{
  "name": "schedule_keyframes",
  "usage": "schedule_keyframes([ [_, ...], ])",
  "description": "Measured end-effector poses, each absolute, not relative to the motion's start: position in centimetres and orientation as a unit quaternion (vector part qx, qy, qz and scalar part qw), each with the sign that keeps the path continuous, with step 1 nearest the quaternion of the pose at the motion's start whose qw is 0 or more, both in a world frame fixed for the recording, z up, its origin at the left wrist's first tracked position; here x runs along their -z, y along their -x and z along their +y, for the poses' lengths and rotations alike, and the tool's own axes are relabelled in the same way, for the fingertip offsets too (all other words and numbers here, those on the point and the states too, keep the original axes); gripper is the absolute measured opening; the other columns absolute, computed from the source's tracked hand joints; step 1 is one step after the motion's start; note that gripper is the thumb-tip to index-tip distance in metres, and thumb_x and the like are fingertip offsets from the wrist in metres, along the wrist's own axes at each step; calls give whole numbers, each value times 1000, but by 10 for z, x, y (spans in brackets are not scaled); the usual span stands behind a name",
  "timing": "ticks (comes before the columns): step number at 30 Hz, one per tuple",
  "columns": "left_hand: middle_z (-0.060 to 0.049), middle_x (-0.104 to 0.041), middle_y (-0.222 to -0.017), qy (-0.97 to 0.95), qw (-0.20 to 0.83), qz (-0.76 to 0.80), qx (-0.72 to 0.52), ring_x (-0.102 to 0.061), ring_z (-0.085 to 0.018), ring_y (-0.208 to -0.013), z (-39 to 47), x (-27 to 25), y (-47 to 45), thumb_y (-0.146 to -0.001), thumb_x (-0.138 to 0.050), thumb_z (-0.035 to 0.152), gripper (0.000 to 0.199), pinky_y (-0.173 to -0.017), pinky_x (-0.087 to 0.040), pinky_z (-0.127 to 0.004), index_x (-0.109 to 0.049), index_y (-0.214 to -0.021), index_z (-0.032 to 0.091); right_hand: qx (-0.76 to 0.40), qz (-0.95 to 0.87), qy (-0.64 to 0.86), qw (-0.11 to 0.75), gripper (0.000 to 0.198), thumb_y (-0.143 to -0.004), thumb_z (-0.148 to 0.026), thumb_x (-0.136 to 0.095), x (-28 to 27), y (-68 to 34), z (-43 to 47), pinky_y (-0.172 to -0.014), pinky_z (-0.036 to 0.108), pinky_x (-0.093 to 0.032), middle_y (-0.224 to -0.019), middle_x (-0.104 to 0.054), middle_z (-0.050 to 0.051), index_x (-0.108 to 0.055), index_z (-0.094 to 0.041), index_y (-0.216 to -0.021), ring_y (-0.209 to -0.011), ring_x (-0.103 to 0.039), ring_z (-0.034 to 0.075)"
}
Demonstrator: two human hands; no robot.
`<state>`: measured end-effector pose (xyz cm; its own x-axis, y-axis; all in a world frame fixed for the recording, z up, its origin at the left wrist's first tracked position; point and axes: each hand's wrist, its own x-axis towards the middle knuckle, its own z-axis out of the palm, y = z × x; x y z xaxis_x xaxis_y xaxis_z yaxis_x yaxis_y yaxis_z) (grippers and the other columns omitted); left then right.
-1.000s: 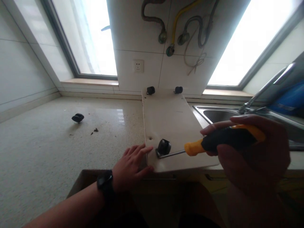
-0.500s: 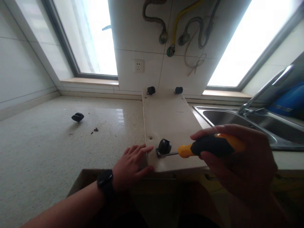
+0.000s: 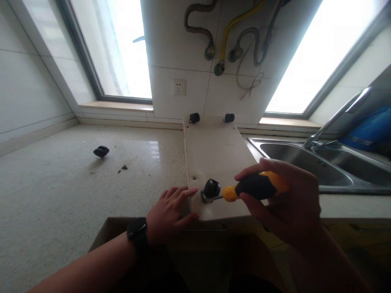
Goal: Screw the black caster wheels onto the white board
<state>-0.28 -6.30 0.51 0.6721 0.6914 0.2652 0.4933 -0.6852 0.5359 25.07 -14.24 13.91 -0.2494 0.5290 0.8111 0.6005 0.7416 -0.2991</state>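
Note:
My right hand [image 3: 284, 199] is wrapped round the yellow and black handle of a screwdriver [image 3: 256, 186]. Its metal shaft points left, to the base of a black caster wheel [image 3: 211, 188] at the near end of a white board [image 3: 218, 156]; the caster hides part of the tip's contact. My left hand [image 3: 171, 205], with a black watch at the wrist, lies on the board's near left edge, fingers stretched, index fingertip close to the caster's plate. Two more casters, one at left [image 3: 194, 117] and one at right [image 3: 229, 117], stand on the board's far end.
A loose black caster [image 3: 101, 151] lies on the speckled counter [image 3: 61, 191] at left, beside several small dark screws [image 3: 124, 167]. A steel sink [image 3: 293, 162] with a faucet [image 3: 339, 118] is at right. Hoses and a power socket [image 3: 179, 87] are on the wall.
My right hand and the screwdriver handle have shifted left, closer to the caster, and the grip has turned a little. My left hand stays almost in place on the board.

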Motion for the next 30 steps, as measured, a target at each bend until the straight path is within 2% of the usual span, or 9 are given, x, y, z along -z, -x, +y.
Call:
schedule_keyframes([
  [3,-10,-58,-142,-890,212,332,-229,-53,-35,-126,-63,-4,3,-96,-57,58,62,-107,-39,-58,-44,-150,32,52,-809,358,463,70,-82,-14,-74,-146,-249,-144,-68,37,-62,-106,-71,6,-51,-34,-145,-84,-70,22],
  [6,-11,-58,-142,-891,209,328,-233,-52,-35,-126,-62,-4,3,-96,-57,58,62,-107,-39,-58,-43,-150,32,40,-827,386,408,71,-90,-13,-59,-158,-247,-152,-91,44,-62,-144,-57,11,-39,-33,-156,-114,-67,28],
  [8,-10,-59,-142,-893,207,322,-238,-52,-35,-126,-62,-4,3,-96,-57,57,62,-107,-39,-58,-42,-150,32,36,-842,392,370,73,-93,-9,-49,-167,-247,-157,-102,45,-58,-155,-48,10,-32,-33,-160,-128,-61,28],
  [11,-10,-60,-140,-892,209,318,-245,-53,-35,-125,-62,-5,3,-96,-58,56,61,-106,-39,-57,-44,-150,32,54,-869,359,338,73,-94,-9,-54,-177,-247,-159,-94,37,-62,-143,-60,8,-33,-35,-159,-123,-64,24],
  [15,-9,-60,-141,-891,206,318,-249,-52,-35,-126,-63,-5,3,-97,-57,56,60,-107,-39,-57,-44,-150,32,105,-869,340,343,59,-92,-17,-67,-184,-243,-155,-77,28,-64,-116,-69,6,-52,-36,-146,-98,-71,19],
  [18,-10,-60,-141,-892,205,318,-246,-53,-35,-125,-64,-5,3,-97,-56,56,61,-106,-39,-57,-42,-151,31,128,-862,364,329,62,-93,-12,-59,-188,-241,-158,-96,36,-61,-138,-61,11,-46,-29,-152,-123,-64,25],
  [21,-9,-61,-140,-892,205,319,-245,-54,-34,-124,-64,-5,3,-97,-56,56,61,-106,-39,-56,-42,-151,31,105,-874,371,295,76,-90,-3,-49,-190,-242,-164,-108,39,-55,-155,-49,7,-33,-31,-160,-137,-54,25],
  [26,-9,-61,-139,-893,206,315,-247,-54,-34,-124,-65,-6,3,-98,-55,55,60,-106,-40,-56,-42,-151,31,146,-877,363,278,76,-91,-8,-54,-192,-246,-166,-86,30,-64,-145,-58,10,-31,-27,-161,-117,-67,24],
  [30,-10,-61,-138,-896,202,317,-237,-54,-34,-123,-66,-8,3,-98,-56,54,61,-105,-40,-56,-41,-151,29,201,-865,370,272,68,-96,-18,-58,-196,-247,-163,-67,29,-63,-130,-66,14,-35,-23,-159,-95,-71,23],
])
